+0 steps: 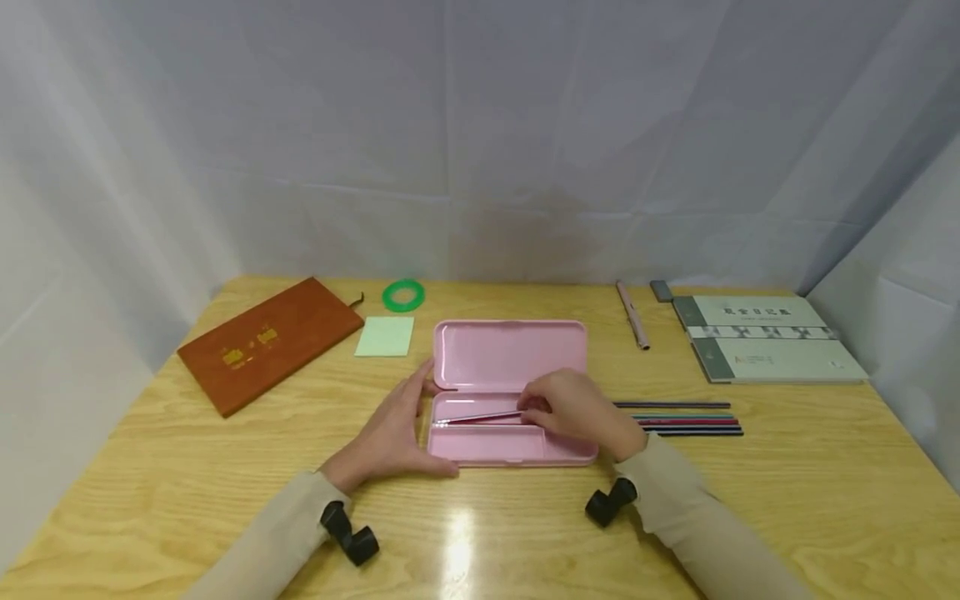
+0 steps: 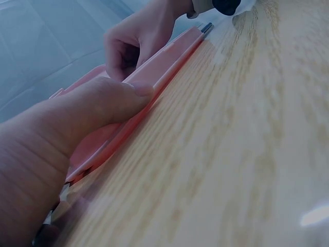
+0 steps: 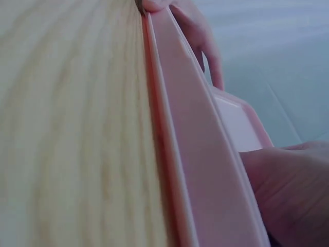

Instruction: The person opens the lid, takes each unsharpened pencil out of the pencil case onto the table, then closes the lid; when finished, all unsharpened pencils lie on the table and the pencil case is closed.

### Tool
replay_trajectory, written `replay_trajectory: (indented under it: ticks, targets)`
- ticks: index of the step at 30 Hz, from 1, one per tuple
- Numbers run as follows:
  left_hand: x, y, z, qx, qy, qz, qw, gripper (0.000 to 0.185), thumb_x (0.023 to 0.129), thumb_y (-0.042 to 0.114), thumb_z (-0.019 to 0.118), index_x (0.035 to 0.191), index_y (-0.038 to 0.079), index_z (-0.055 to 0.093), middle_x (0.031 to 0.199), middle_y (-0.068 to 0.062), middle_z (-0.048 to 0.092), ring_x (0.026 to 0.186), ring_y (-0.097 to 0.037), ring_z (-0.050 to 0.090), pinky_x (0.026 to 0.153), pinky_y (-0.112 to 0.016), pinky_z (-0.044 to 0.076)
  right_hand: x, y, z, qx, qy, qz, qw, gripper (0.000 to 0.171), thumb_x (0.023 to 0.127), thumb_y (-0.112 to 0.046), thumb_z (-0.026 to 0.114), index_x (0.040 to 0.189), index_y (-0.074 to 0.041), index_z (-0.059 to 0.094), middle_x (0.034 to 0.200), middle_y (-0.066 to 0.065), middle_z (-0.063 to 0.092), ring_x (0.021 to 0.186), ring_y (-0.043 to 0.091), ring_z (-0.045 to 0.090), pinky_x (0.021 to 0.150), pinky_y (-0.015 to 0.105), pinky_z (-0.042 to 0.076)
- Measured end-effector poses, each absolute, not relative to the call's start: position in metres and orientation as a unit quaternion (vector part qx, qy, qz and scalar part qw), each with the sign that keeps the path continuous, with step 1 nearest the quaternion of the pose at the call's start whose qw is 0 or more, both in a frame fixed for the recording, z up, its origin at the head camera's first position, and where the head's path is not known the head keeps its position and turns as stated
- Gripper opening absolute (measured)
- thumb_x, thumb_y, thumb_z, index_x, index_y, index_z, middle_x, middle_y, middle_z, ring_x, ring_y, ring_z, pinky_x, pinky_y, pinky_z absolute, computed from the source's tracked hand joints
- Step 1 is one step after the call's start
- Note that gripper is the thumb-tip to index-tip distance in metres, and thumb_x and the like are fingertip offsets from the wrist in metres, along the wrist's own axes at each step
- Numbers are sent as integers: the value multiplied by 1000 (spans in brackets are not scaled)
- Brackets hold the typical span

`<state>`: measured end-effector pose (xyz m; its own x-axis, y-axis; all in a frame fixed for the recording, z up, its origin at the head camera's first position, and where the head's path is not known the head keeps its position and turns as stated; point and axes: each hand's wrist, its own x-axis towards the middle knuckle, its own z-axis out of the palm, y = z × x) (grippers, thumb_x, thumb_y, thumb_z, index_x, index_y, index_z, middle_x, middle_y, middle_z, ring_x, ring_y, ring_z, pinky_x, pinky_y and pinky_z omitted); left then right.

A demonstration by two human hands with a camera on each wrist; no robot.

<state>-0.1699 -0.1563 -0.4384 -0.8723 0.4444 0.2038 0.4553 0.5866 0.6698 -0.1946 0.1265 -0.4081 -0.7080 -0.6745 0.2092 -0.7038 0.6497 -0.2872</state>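
Observation:
A pink pencil case (image 1: pixel 510 354) lies open in the middle of the table, its lid tipped back. My left hand (image 1: pixel 390 433) holds the case's left end, thumb along the front edge and fingers at the back corner. Inside the rear compartment, my right hand (image 1: pixel 573 408) pinches a thin pencil (image 1: pixel 483 416) that slants to the left. Its fingertips are partly hidden. Several dark and coloured pencils (image 1: pixel 697 422) lie side by side right of the case. In the right wrist view the case's front wall (image 3: pixel 200 123) hides the right fingers.
Back left are a brown notebook (image 1: pixel 273 346), pale green sticky notes (image 1: pixel 384 337) and a green tape roll (image 1: pixel 403 296). At the right lie a pink pen (image 1: pixel 632 315), a grey eraser (image 1: pixel 661 291) and a pale green notebook (image 1: pixel 772 354). White cloth (image 1: pixel 525 150) hangs behind.

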Motion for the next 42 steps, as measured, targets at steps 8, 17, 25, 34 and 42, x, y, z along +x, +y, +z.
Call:
replay_trajectory:
  ticks: [8,17,25,34,42]
  targets:
    - [-170,-155,-438,-251,-892,-376,3,141,46,53,92,155,13,11,124,-2,53,105,-15,49,90,-36,46,-181,135,-399,342,-920,170,81,7,87,-19,70,88,-12,71,73,-6,64,61,2,48,60,23,45]
    - [-168,-156,-440,-249,-893,-374,5,142,46,55,91,155,13,11,124,0,53,103,-13,49,88,-35,45,-156,212,-408,293,-917,258,78,5,86,-10,71,90,-13,70,58,-16,43,50,-5,33,48,19,34]
    - [-169,-157,-438,-248,-894,-374,3,141,47,55,90,155,13,10,125,-2,53,107,-15,49,90,-36,46,-129,266,-413,240,-933,248,98,1,87,-13,70,87,-14,69,58,-19,40,50,-6,32,46,19,33]
    - [-169,-157,-437,-248,-895,-370,7,141,47,56,90,155,14,10,124,-2,53,104,-15,49,88,-36,46,-116,296,-417,232,-938,244,79,13,83,-7,74,86,-19,68,61,-20,42,53,-6,33,47,18,32]
    - [-170,-157,-439,-251,-895,-369,11,141,47,54,91,155,15,10,124,-2,53,104,-14,48,87,-34,46,-118,300,-420,211,-949,221,81,19,81,-5,75,93,-14,64,62,-16,41,53,-6,32,48,19,32]
